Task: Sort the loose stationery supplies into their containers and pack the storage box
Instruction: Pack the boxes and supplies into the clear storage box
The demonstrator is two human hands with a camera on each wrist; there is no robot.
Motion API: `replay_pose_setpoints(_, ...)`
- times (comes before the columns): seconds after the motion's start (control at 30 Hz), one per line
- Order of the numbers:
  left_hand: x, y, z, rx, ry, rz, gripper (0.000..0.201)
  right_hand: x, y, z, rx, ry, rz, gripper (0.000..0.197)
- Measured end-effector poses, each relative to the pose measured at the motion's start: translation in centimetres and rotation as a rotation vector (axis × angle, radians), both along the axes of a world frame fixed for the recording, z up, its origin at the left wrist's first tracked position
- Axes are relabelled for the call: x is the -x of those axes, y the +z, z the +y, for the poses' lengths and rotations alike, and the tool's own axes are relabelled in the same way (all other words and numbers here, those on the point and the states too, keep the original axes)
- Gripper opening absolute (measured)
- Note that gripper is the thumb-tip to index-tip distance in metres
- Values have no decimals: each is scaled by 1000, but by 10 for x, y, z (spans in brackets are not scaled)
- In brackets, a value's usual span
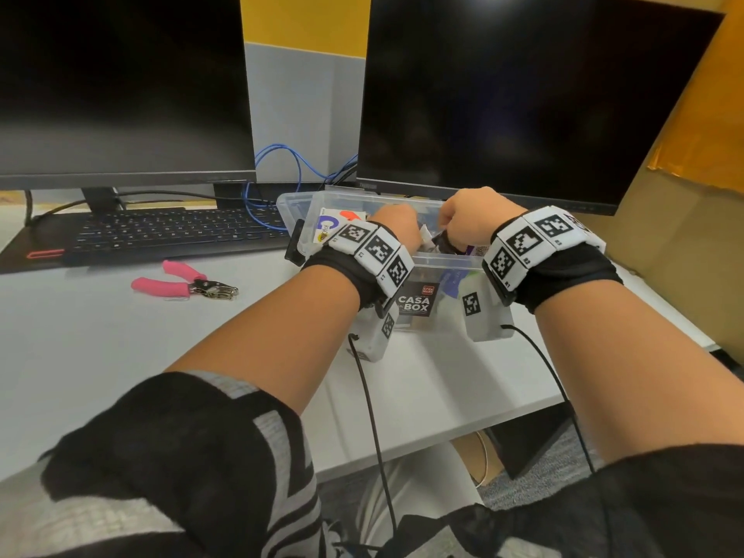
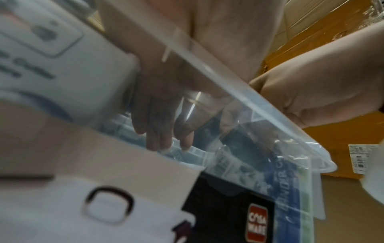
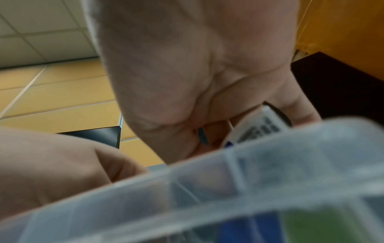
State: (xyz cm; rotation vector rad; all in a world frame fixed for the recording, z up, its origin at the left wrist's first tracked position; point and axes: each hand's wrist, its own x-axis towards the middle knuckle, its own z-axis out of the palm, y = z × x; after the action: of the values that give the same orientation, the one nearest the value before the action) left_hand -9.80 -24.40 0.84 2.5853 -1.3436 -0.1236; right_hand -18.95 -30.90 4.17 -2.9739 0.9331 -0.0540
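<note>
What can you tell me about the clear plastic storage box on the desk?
The clear plastic storage box is rectangular, with see-through walls and a thick rim. It stands upright and open on the white desk, in front of the right monitor. Its near wall bears a black CASA BOX label. The left hand and the right hand both reach inside, among packets, one marked BINDER. No lid is on it.

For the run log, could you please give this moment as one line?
both hands in clear box | left hand: fingers down among contents | right hand: holds small white packet | pink pliers on desk
</note>
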Motion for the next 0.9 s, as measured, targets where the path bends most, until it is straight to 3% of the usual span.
replay_pose_setpoints(0.2, -2, -3, -10, -151, -43, -4, 33, 2, -5, -4, -38, -14, -77, 23)
replay_pose_setpoints(0.4, -2, -6, -20, -339, -133, -166, 37, 7, -9, -6, -70, -40, -182, 15)
replay_pose_setpoints(0.6, -13, -11, -22, -357, -148, -262, 29, 11, -4, -9, -177, -36, -207, 18)
replay_pose_setpoints(0.77, -10, -3, -25, -481, -136, -356, 26, 15, -4, -10, -230, -26, -231, 19)
replay_pose_setpoints(0.9, -14, -8, -29, -379, -137, -300, 22, 17, -3, -13, -257, -29, -270, 19)
